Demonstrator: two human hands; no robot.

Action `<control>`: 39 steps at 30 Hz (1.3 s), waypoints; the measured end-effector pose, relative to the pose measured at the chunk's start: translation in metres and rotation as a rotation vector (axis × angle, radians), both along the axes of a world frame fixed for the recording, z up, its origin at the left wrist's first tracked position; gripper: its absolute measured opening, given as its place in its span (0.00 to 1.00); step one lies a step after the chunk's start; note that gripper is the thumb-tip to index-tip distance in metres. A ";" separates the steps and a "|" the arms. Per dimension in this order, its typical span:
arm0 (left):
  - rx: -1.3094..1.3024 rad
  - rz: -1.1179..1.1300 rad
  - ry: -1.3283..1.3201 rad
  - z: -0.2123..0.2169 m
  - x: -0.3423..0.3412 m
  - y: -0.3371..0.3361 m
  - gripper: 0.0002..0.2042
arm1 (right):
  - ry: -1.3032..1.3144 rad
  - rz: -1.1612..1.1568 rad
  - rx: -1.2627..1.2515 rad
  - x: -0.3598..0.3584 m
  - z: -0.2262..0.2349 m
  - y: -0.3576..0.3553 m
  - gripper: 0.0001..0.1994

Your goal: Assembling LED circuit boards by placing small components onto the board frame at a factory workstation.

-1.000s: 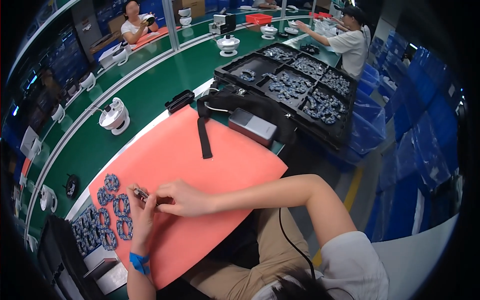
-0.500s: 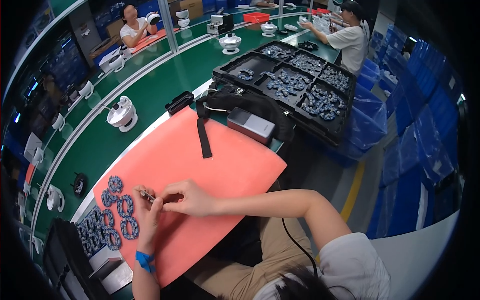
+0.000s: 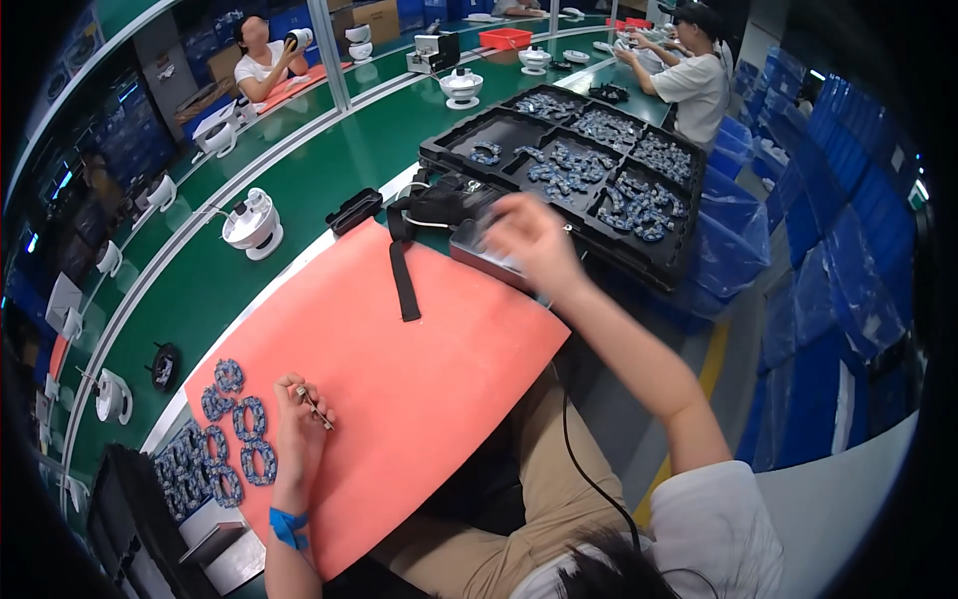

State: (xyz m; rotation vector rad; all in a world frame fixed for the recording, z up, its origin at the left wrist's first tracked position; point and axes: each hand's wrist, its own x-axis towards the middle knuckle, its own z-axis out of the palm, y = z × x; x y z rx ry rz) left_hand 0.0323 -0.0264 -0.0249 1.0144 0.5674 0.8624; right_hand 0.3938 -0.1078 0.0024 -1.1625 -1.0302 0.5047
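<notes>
My left hand (image 3: 297, 424), with blue tape round its wrist, is closed over the orange-pink mat (image 3: 399, 369). Its fingers hold a small, thin metallic piece (image 3: 316, 407), too small to name more exactly. Several blue-and-grey ring-shaped parts (image 3: 258, 463) lie to the left of this hand, some on the mat. My right hand (image 3: 534, 245) is up at the mat's far right, above a grey power bank (image 3: 479, 255) and close to the black compartment tray (image 3: 439, 162). Motion smears its fingers, so whether they hold anything does not show.
The black tray holds many curved blue-grey pieces (image 3: 566, 170). A black strap (image 3: 405, 285) trails onto the mat. White appliance-like units (image 3: 252, 228) stand along the green line (image 3: 329, 150). An open black case (image 3: 125, 529) sits at lower left. Two people work beyond, one at far right (image 3: 699, 90).
My right hand has left my left hand and swung away, up and to the right, toward the tray. My left hand stays over the mat, still gripping the small metallic piece.
</notes>
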 end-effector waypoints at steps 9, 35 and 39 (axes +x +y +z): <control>0.200 -0.181 0.459 0.016 0.006 -0.006 0.26 | -0.604 -0.889 -0.441 0.296 -0.036 -0.078 0.15; 0.279 -0.238 0.361 0.029 0.023 -0.037 0.16 | -0.175 0.604 -0.081 -0.136 -0.020 -0.039 0.11; 0.303 -0.354 0.471 0.028 0.014 -0.035 0.19 | -0.166 0.611 -0.103 -0.134 -0.016 -0.037 0.07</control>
